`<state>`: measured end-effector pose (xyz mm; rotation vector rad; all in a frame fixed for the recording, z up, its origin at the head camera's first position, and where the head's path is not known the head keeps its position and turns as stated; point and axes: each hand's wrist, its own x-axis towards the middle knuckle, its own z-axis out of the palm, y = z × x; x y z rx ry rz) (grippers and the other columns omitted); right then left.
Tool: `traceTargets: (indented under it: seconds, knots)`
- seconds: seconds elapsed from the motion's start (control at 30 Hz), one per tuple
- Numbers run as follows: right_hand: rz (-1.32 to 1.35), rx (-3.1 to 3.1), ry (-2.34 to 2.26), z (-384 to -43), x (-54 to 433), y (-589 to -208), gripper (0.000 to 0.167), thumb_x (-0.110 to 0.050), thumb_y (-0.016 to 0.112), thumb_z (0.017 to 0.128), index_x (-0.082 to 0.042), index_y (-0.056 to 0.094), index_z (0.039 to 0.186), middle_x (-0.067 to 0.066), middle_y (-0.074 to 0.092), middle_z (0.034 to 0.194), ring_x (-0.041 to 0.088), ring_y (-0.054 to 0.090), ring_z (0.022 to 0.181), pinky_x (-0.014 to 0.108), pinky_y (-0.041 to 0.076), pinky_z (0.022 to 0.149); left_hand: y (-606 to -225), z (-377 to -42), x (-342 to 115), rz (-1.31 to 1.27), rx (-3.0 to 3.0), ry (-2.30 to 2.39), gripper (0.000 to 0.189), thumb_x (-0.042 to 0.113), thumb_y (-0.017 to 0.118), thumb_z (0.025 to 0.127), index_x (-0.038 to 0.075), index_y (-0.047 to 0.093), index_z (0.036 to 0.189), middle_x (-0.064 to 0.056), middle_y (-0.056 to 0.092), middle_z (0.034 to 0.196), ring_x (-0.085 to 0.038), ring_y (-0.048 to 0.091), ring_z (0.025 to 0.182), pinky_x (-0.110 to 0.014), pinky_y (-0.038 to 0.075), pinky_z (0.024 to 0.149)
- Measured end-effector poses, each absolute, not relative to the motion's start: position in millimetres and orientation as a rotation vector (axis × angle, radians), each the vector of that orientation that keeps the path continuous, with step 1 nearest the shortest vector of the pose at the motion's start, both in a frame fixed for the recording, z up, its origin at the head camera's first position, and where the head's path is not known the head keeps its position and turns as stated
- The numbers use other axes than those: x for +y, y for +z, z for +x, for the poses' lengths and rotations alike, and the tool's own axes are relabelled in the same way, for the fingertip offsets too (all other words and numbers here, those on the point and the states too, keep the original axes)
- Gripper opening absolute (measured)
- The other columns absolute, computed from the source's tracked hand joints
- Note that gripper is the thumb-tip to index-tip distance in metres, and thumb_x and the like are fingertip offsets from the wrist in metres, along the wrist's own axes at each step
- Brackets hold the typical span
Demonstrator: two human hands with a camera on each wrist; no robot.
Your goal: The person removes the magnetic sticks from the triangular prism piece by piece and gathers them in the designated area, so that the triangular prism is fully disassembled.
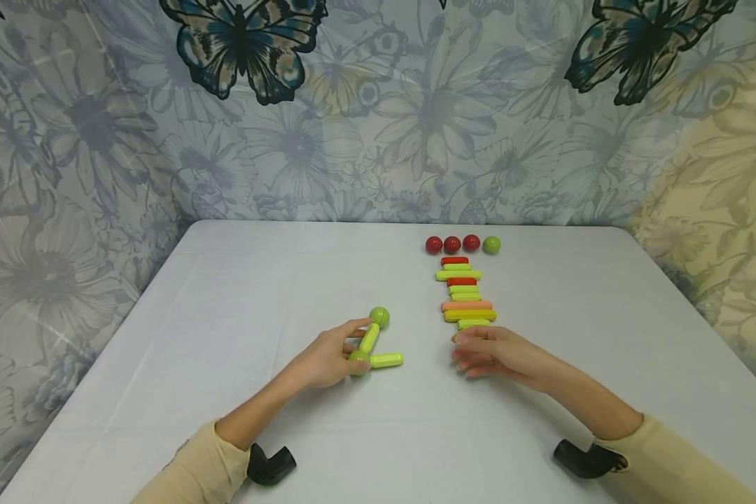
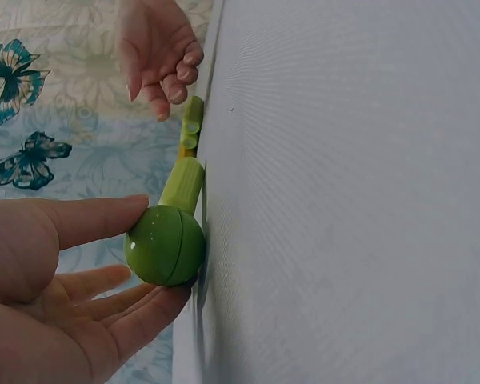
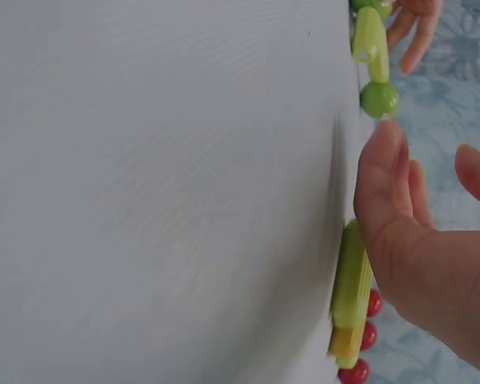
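My left hand (image 1: 327, 355) grips a joined piece at its near green ball (image 2: 165, 246), thumb on one side and fingers on the other. From that ball, one light-green rod (image 1: 387, 360) points right and another light-green rod (image 1: 369, 338) slants away to a second green ball (image 1: 379, 317). My left index fingertip reaches close to this far ball. The right hand (image 1: 494, 355), fingers loosely bent and holding nothing, hovers beside the nearest light-green rod (image 1: 473, 324) of a column. In the right wrist view, its fingers (image 3: 382, 180) are above the white surface.
A column of rods runs away from me: orange (image 1: 467, 306), yellow (image 1: 470, 316), red (image 1: 462, 282) and several light-green ones. Beyond it, three red balls (image 1: 452, 244) and a green ball (image 1: 491, 244) form a row near the back edge of the white table (image 1: 277, 280). Butterfly-patterned fabric (image 1: 353, 140) hangs behind.
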<state>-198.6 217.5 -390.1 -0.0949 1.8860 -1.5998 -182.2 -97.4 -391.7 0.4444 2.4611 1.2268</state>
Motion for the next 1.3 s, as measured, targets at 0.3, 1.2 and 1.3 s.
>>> traceTargets:
  seconds: [0.3,1.2,1.3]
  knots:
    - [-0.281,1.860,-1.541,-209.7,181.1,-393.1,0.051,-0.023,0.060,0.096,0.007,0.046,0.133,0.018,0.057,0.123,0.028,0.057,0.109,0.036,0.047,0.093,-393.4,-181.7,-97.7,0.440,2.442,1.241,0.069,0.008,0.071,0.086,0.011,0.037,0.146,-0.017,0.046,0.138,-0.035,0.054,0.117,-0.038,0.052,0.084]
    - [-1.136,2.052,-1.124,-227.2,121.1,-400.1,0.040,0.014,0.057,0.087,-0.003,0.057,0.123,0.003,0.061,0.120,0.015,0.057,0.111,0.028,0.043,0.097,-393.2,-184.0,-100.7,0.517,2.435,1.257,0.068,0.008,0.071,0.086,0.010,0.037,0.145,-0.019,0.047,0.137,-0.034,0.056,0.114,-0.040,0.050,0.087]
    - [-1.179,2.117,-1.067,-227.0,117.0,-400.1,0.040,0.011,0.062,0.086,-0.007,0.059,0.122,-0.001,0.062,0.116,0.013,0.057,0.108,0.027,0.044,0.096,-393.4,-184.4,-101.3,0.521,2.441,1.257,0.068,0.008,0.071,0.086,0.010,0.037,0.145,-0.019,0.048,0.136,-0.034,0.056,0.114,-0.040,0.050,0.088]
